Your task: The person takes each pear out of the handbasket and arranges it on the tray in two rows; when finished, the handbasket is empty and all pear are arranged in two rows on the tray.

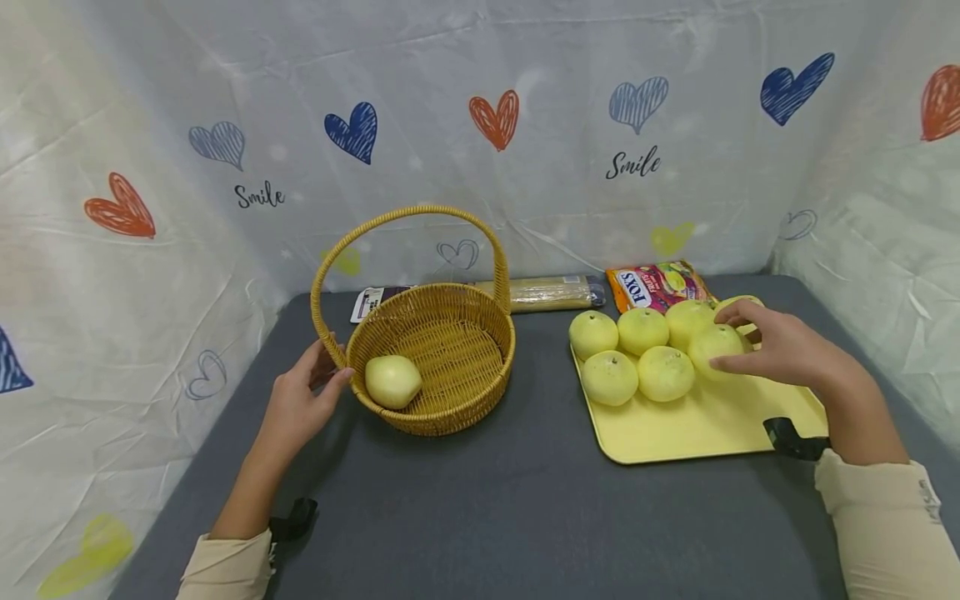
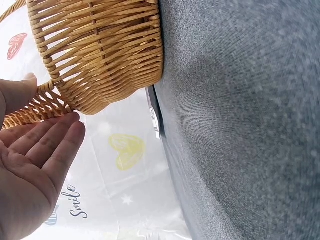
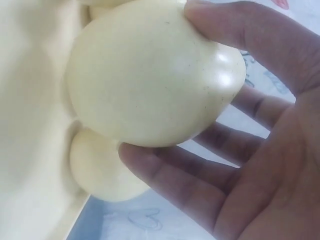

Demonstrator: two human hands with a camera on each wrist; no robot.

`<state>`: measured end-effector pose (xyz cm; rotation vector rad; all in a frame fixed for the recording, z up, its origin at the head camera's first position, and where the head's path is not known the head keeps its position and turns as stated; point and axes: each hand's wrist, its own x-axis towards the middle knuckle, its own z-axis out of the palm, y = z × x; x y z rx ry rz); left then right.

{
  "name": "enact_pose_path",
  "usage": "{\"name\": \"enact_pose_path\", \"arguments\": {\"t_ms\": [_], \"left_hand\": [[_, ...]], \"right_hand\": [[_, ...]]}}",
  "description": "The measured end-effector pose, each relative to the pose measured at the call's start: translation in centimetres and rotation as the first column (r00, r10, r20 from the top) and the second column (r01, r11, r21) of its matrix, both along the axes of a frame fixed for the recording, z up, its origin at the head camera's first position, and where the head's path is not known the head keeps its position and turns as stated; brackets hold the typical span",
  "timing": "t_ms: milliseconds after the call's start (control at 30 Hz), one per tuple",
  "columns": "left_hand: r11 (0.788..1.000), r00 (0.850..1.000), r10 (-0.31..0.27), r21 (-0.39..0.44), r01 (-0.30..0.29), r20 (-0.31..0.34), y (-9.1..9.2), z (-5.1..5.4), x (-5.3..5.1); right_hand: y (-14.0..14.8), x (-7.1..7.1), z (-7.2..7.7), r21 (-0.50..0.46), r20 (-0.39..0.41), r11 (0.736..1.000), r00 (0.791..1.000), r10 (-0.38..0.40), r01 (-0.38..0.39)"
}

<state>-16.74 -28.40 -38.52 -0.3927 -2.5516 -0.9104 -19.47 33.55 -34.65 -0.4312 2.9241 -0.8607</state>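
Observation:
A golden wicker basket (image 1: 450, 421) with a tall arched handle stands left of centre, and one pale yellow round fruit (image 1: 393, 382) lies inside it. My left hand (image 1: 300, 400) holds the foot of the handle (image 2: 37, 110), thumb on one side and fingers on the other. On the right, my right hand (image 1: 783, 346) has thumb and fingers round another pale yellow fruit (image 3: 150, 75) at the right of a cluster on a yellow tray (image 1: 697, 433). A further fruit (image 3: 105, 167) shows beyond it in the right wrist view. The cluster holds several similar fruits (image 1: 610, 378).
Behind the tray lies an orange FOX'S candy bag (image 1: 658, 287). A long clear-wrapped package (image 1: 551, 293) lies behind the basket, partly hidden by it. The grey tabletop (image 1: 510, 500) meets a white curtain (image 1: 555, 167) printed with hearts at its back and sides.

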Motion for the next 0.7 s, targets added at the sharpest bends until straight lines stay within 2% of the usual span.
{"name": "enact_pose_path", "arguments": {"t_ms": [400, 567, 700], "left_hand": [[1.0, 1.0, -0.005, 0.003, 0.005, 0.009, -0.1, -0.2, 0.0], [1.0, 1.0, -0.008, 0.006, 0.009, -0.01, -0.1, -0.2, 0.0], [1.0, 1.0, -0.009, 0.0, 0.009, -0.009, -0.1, -0.1, 0.0]], "right_hand": [[1.2, -0.8, -2.1, -0.004, 0.022, 0.999, 0.999, 0.049, -0.049], [1.2, -0.9, -2.2, -0.026, 0.037, 0.998, 0.998, 0.058, -0.057], [1.1, -0.8, -2.2, -0.014, 0.084, 0.998, 0.994, 0.067, -0.066]]}}
